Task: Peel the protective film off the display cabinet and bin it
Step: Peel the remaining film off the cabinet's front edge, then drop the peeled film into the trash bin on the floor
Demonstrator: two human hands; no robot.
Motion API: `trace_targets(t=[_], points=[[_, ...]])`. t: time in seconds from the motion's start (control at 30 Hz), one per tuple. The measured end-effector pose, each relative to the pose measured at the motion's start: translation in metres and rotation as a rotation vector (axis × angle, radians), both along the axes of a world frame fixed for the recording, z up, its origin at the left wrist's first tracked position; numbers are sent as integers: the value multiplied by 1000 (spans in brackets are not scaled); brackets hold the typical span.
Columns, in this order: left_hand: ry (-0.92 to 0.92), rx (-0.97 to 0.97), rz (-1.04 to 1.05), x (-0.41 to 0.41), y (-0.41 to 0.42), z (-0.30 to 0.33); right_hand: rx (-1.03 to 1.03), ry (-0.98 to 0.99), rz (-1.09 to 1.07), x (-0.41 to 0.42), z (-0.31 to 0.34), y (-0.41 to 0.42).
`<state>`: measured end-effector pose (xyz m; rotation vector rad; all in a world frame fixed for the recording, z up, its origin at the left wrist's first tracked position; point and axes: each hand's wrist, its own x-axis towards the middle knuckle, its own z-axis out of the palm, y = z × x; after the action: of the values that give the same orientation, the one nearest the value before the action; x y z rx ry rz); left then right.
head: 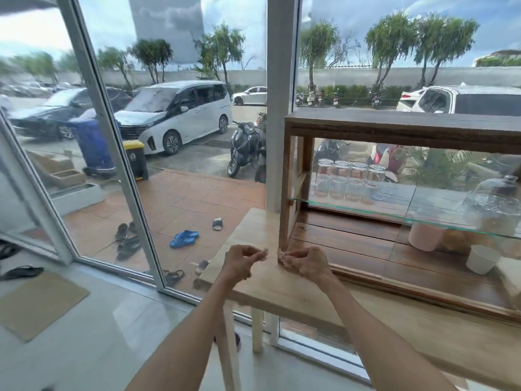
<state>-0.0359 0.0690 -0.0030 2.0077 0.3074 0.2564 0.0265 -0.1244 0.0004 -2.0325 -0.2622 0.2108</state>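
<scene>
Fingertips (264,253) of the left hand (239,263) are pinching together just left of the display cabinet (394,193)'s lower front corner, while the right hand (306,263) is curling its fingers against that same corner; whether either is gripping protective film is too small to tell. Both hands are hovering over the wooden table (270,289) carrying the cabinet. Inside, glass jars (349,179) are standing on the glass shelf (366,211). Beyond the cabinet, a white van (180,117) is sitting outside the window.

Daylight pours through tall windows (180,136) with white frames (282,103). A pale floor (84,320) carries a tan mat (39,303); a wooden counter (282,289) stands against the glass.
</scene>
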Motion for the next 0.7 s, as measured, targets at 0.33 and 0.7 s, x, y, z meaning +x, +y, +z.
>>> trace_targets(t=[0.33, 0.7], points=[[58, -182, 266, -129, 105, -29, 74, 179, 393, -72, -14, 121], [254, -361, 571, -266, 166, -147, -94, 305, 615, -166, -127, 206]])
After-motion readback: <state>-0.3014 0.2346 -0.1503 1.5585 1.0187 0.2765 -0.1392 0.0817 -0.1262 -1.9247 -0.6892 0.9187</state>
